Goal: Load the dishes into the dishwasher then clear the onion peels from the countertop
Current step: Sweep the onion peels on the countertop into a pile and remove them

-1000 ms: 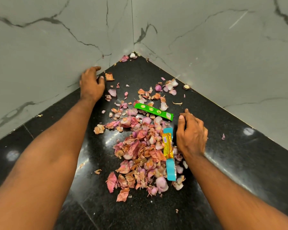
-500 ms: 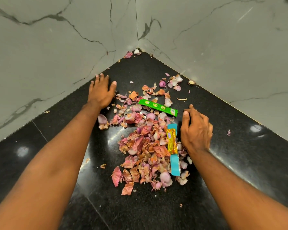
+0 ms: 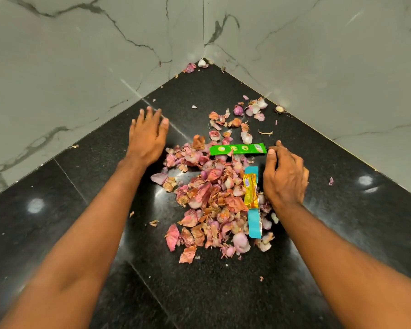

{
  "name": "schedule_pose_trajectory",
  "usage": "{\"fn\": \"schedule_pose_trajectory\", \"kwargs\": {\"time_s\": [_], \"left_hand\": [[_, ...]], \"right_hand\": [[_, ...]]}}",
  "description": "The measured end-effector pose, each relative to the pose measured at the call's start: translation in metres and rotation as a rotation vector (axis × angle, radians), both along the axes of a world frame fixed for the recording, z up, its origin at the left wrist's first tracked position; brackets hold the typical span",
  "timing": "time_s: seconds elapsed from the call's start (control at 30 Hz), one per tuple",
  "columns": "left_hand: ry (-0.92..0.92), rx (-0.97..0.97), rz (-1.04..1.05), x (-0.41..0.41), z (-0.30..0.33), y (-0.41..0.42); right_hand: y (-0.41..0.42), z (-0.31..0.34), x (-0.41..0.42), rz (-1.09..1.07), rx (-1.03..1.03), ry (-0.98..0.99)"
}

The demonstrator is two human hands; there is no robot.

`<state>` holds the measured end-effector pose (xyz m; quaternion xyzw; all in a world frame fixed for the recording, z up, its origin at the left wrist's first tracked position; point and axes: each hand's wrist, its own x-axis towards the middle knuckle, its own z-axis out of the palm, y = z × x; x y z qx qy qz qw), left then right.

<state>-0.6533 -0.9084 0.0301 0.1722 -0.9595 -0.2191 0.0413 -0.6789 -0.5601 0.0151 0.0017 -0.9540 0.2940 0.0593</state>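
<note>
Head: left hand [image 3: 148,138] flat, right hand [image 3: 285,178] seemingly cupped.

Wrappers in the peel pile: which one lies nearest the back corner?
The green wrapper, lying crosswise at the pile's far end. The blue wrapper and the yellow wrapper on it run lengthwise, nearer the person, beside the right hand.

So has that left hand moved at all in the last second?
Yes. The left hand has come away from the marble wall toward the onion peels, sweeping strays inward.
</note>
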Motion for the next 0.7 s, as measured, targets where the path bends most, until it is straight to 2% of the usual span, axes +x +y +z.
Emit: {"fn": "schedule_pose_trajectory", "kwargs": {"time_s": [0.07,0.13,0.27,0.33,0.4,0.47,0.57,0.63,0.7], "left_hand": [[-0.141,-0.158,-0.041,0.003,-0.012,0.009],[-0.159,-0.12,-0.169,0.013,-0.015,0.029],[-0.106,0.113,-0.41,0.047,-0.006,0.077],[-0.133,0.319,-0.461,0.058,0.008,0.092],[-0.094,0.592,-0.389,0.049,0.023,0.092],[0.081,0.692,-0.25,0.026,0.033,0.083],[0.272,0.549,-0.116,-0.019,0.036,0.078],[0.308,0.4,-0.162,-0.05,0.035,0.084],[0.243,0.287,-0.275,-0.081,0.033,0.095]], "right_hand": [[-0.001,0.0,0.0,0.001,0.004,-0.005],[-0.001,0.001,0.0,-0.002,0.006,-0.004],[-0.002,0.001,0.001,-0.004,0.0,0.0],[-0.002,0.0,0.0,-0.004,-0.006,0.007],[-0.002,0.0,0.0,-0.007,-0.013,0.013],[-0.002,0.001,0.001,-0.013,-0.022,0.017],[-0.002,0.002,0.002,-0.014,-0.022,0.025],[-0.002,0.001,0.002,-0.016,-0.02,0.03],[-0.002,0.001,0.002,-0.025,-0.022,0.031]]}}
